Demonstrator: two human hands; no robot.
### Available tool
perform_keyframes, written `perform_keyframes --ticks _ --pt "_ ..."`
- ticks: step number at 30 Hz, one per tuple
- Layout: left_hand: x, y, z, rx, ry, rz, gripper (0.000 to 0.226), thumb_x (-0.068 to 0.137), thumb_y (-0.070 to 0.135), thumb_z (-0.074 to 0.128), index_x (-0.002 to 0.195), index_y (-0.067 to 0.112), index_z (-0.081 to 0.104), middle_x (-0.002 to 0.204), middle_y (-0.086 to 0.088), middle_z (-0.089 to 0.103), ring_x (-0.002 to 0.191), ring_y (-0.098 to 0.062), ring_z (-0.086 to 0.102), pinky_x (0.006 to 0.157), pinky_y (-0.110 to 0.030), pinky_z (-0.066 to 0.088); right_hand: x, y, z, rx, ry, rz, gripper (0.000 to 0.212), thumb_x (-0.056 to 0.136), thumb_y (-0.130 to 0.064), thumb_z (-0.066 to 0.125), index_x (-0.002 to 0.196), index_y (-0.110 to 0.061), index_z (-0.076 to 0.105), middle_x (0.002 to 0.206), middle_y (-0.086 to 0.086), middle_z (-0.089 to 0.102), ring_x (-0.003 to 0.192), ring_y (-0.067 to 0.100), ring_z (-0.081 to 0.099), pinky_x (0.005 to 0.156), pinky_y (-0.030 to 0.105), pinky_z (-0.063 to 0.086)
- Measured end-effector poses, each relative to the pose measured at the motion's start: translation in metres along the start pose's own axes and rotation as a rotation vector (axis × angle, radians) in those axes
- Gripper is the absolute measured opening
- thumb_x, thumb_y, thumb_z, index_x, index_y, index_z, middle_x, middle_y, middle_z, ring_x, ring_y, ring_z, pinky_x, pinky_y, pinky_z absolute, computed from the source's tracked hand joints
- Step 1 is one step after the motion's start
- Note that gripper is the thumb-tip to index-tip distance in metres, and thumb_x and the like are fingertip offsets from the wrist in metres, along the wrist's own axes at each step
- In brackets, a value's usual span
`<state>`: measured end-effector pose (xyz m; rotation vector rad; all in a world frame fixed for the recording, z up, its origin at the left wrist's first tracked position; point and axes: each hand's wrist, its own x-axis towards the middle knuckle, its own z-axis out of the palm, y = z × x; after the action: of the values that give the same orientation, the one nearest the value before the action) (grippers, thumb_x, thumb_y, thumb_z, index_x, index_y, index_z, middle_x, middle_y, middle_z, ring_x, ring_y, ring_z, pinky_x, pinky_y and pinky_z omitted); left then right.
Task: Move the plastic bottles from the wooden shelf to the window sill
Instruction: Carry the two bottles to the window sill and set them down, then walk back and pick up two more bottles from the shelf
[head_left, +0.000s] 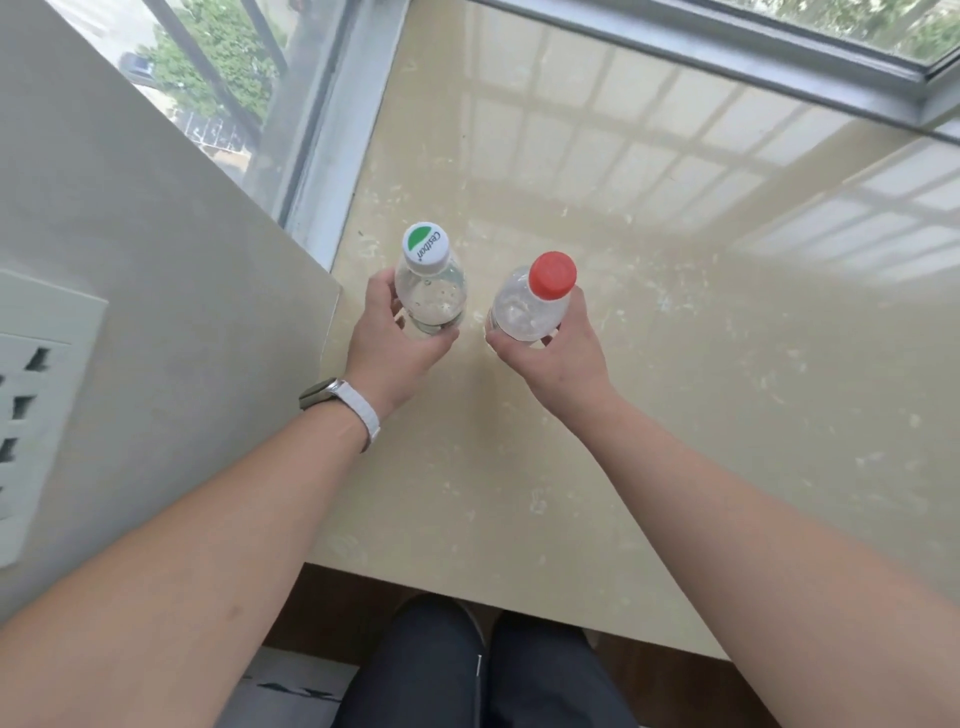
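- To my left I see a plain grey wall (156, 260), and on it a pale socket plate (31, 405) with dark slots.
- Along the far edge runs a grey metal window frame (727, 57); through the glass I make out green trees (218, 57).
- Below me I see dark trousers (483, 670) over a dark wooden floor (332, 608).

a glossy beige stone ledge (675, 364) fills most of the view, speckled with pale marks and mirroring a grid of window bars; grey metal window frames (337, 130) run along its far and left edges; trees and a parked car show through the glass (208, 78); a pale wall (156, 260) stands at left, bearing a white socket plate (36, 405); dark wooden floor (332, 603) lies below the near edge
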<state>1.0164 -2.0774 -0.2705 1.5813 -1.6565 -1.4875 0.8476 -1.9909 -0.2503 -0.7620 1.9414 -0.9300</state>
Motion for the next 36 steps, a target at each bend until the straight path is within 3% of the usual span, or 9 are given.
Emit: perform_keyframes --ticks 4,8,13,16,19,22,26,29,36 --pt "-0.009 0.008 -0.01 -0.009 -0.023 -0.055 0.088 0.077 0.024 0.083 0.147 0.027 0.03 0.146 0.012 0.047 0.137 -0.004 0.042 0.11 -0.028 0.032 -0.006 -0.005 -0.009 -0.065 -0.037 0.017 0.078 0.075 -0.046 0.08 0.138 -0.035 0.035 0.129 -0.019 0.053 0.115 -0.002 0.051 0.092 0.022 0.04" --pt "-0.034 0.027 -0.028 -0.012 0.01 -0.041 0.089 0.08 0.021 0.083 0.149 0.029 0.027 0.152 0.002 0.04 0.139 -0.009 0.039 0.114 -0.029 0.028 -0.02 -0.021 -0.03 -0.156 -0.087 0.017 0.097 0.073 -0.055 0.078 0.149 -0.036 0.021 0.152 -0.014 0.037 0.138 0.006 0.036 0.106 0.031 0.036" --pt "-0.076 0.049 -0.047 0.143 -0.024 -0.041 0.081 0.087 0.026 0.075 0.152 0.022 0.029 0.156 -0.003 0.038 0.143 -0.011 0.035 0.117 -0.033 0.03 -0.057 -0.059 -0.065 -0.338 -0.106 -0.014 0.078 0.088 -0.05 0.063 0.152 -0.028 0.025 0.158 -0.01 0.028 0.144 0.009 0.027 0.112 0.027 0.024" --pt "-0.099 0.069 -0.06 0.368 -0.106 0.02 0.073 0.091 0.036 0.067 0.153 0.019 0.031 0.155 -0.002 0.037 0.144 -0.017 0.034 0.115 -0.032 0.029 -0.086 -0.083 -0.088 -0.468 -0.083 -0.063 0.065 0.093 -0.045 0.056 0.15 -0.026 0.031 0.156 -0.008 0.032 0.143 0.013 0.028 0.113 0.029 0.023" --pt "-0.12 0.095 -0.074 0.554 -0.164 0.156 0.058 0.095 0.041 0.057 0.146 0.017 0.043 0.148 -0.004 0.047 0.138 -0.021 0.041 0.11 -0.035 0.033 -0.122 -0.103 -0.111 -0.588 -0.031 -0.114 0.058 0.096 -0.044 0.052 0.148 -0.025 0.037 0.155 -0.007 0.034 0.143 0.014 0.027 0.112 0.028 0.022" --pt "-0.131 0.123 -0.077 0.657 -0.189 0.422 0.057 0.089 0.047 0.045 0.13 0.011 0.061 0.135 -0.011 0.06 0.126 -0.031 0.055 0.105 -0.042 0.043 -0.156 -0.117 -0.132 -0.698 0.043 -0.162 0.057 0.096 -0.044 0.05 0.148 -0.024 0.04 0.156 -0.004 0.035 0.143 0.013 0.024 0.114 0.027 0.02" --pt "-0.142 0.17 -0.062 0.71 -0.146 0.755 0.041 0.086 0.035 0.052 0.114 0.009 0.068 0.118 -0.013 0.067 0.107 -0.033 0.063 0.089 -0.043 0.05 -0.195 -0.124 -0.161 -0.845 0.095 -0.149 0.062 0.094 -0.053 0.038 0.149 -0.025 0.039 0.156 0.0 0.037 0.142 0.019 0.028 0.113 0.032 0.022" --pt "-0.153 0.204 -0.037 0.782 -0.2 0.901 0.042 0.086 0.036 0.051 0.116 0.012 0.069 0.12 -0.012 0.068 0.115 -0.033 0.06 0.094 -0.047 0.049 -0.221 -0.126 -0.187 -0.915 0.163 -0.144 0.079 0.082 -0.062 0.016 0.147 -0.025 0.042 0.153 0.001 0.04 0.139 0.022 0.033 0.109 0.037 0.029" --pt "-0.195 0.265 0.042 0.917 -0.348 1.048 0.052 0.088 0.046 0.044 0.126 0.018 0.064 0.132 -0.011 0.063 0.128 -0.035 0.054 0.106 -0.053 0.039 -0.281 -0.105 -0.263 -0.891 0.354 -0.078 0.077 0.082 -0.062 0.016 0.142 -0.025 0.047 0.149 0.001 0.044 0.137 0.022 0.034 0.107 0.038 0.03"
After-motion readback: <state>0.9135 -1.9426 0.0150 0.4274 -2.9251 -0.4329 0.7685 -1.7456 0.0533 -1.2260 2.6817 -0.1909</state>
